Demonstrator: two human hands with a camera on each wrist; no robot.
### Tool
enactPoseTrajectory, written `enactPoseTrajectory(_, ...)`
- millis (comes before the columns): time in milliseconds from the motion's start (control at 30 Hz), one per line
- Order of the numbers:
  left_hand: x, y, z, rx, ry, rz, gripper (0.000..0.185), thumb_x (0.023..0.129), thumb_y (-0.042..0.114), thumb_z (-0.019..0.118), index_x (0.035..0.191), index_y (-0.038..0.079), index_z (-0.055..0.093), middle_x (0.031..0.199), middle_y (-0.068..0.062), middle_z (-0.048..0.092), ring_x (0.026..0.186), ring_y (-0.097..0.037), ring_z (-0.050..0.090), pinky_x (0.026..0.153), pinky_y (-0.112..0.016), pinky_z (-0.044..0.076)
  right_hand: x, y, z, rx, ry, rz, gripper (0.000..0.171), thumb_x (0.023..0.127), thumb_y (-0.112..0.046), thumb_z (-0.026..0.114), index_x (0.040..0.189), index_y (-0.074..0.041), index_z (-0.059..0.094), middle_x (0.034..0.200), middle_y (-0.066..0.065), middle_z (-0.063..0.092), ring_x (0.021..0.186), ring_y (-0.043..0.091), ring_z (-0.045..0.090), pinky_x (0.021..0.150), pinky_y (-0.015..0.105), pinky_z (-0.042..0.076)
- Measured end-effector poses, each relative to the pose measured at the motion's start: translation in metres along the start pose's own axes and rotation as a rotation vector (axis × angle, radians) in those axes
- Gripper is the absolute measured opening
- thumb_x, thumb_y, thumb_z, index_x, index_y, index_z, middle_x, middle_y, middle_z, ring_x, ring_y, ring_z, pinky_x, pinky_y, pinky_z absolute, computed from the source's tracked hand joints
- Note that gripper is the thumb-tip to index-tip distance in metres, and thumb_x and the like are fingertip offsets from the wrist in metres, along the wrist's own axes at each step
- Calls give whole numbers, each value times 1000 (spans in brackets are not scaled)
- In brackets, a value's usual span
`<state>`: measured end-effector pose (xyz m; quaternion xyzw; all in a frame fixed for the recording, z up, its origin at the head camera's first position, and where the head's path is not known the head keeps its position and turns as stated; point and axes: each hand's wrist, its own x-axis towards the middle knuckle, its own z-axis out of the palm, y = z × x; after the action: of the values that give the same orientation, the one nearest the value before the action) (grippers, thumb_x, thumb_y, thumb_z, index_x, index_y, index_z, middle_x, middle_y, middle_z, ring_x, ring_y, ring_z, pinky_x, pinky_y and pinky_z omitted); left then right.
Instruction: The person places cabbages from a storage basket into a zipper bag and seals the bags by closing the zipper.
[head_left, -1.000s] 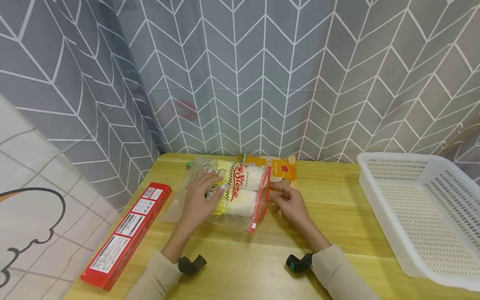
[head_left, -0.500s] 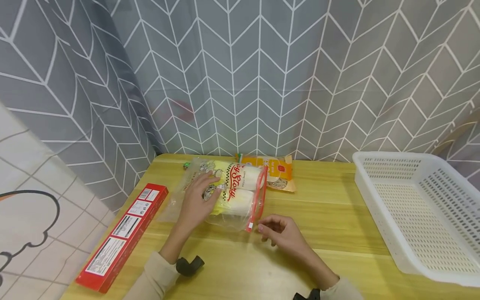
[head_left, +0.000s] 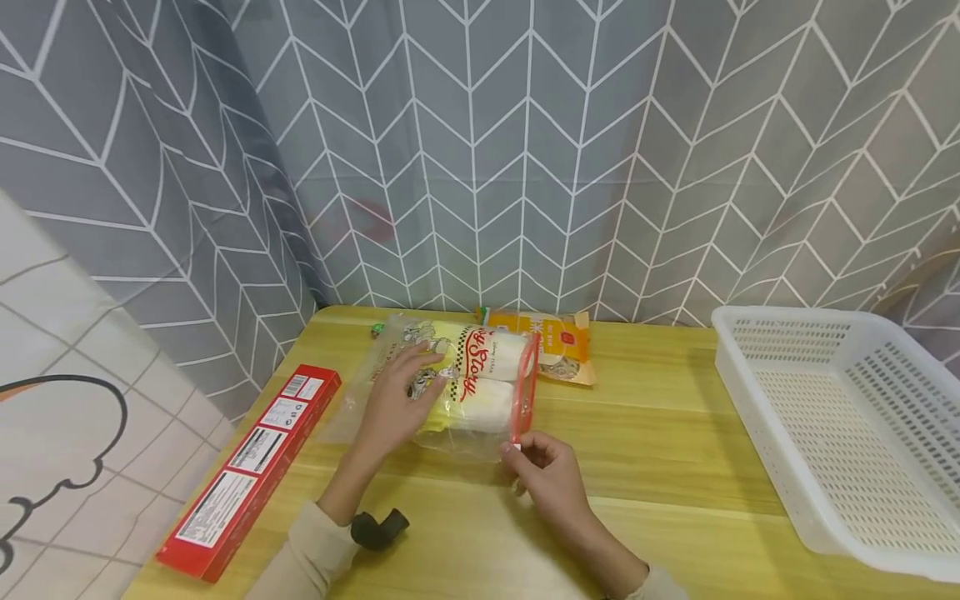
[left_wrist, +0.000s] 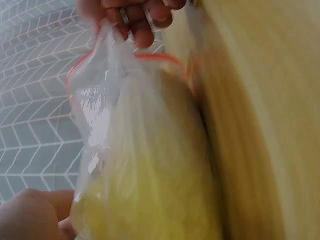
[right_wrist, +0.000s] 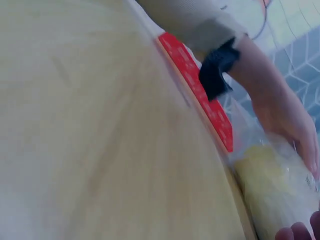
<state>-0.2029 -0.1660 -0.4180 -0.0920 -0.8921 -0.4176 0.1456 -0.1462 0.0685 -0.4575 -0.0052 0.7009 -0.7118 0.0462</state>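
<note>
Left hand (head_left: pixel 395 406) lies flat on the zip bag (head_left: pixel 480 392); right hand (head_left: pixel 546 472) pinches its red seal's near corner (head_left: pixel 514 443); thin plastic could slip free, I reckon.

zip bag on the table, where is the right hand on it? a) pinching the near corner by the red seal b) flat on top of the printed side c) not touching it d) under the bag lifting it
a: the right hand pinches the near corner of the zip bag at its red seal, while the left hand lies on top.
</note>
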Motion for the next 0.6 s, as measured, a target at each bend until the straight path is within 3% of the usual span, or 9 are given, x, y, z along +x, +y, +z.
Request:
enactPoseTrajectory(267, 2, -2, -18, -22, -54, -9, 38, 97, 23, 68, 134, 15, 65, 158, -13, 46, 150, -41, 36, 119, -70, 26, 21, -2, -39, 15, 170, 50, 14, 94, -9, 70, 87, 1, 64, 69, 0, 64, 57, 14, 58, 51, 24, 52)
enactPoseTrajectory(600, 3, 1, -30, -13, -105, -32, 40, 98, 24, 68, 137, 17, 63, 159, -13, 45, 150, -42, 36, 119, -70, 25, 46, -6, -74, -20, 216, 79, 19, 99, -11, 66, 107, 6, 63, 69, -9, 69, 62, 12, 68, 56, 25, 58)
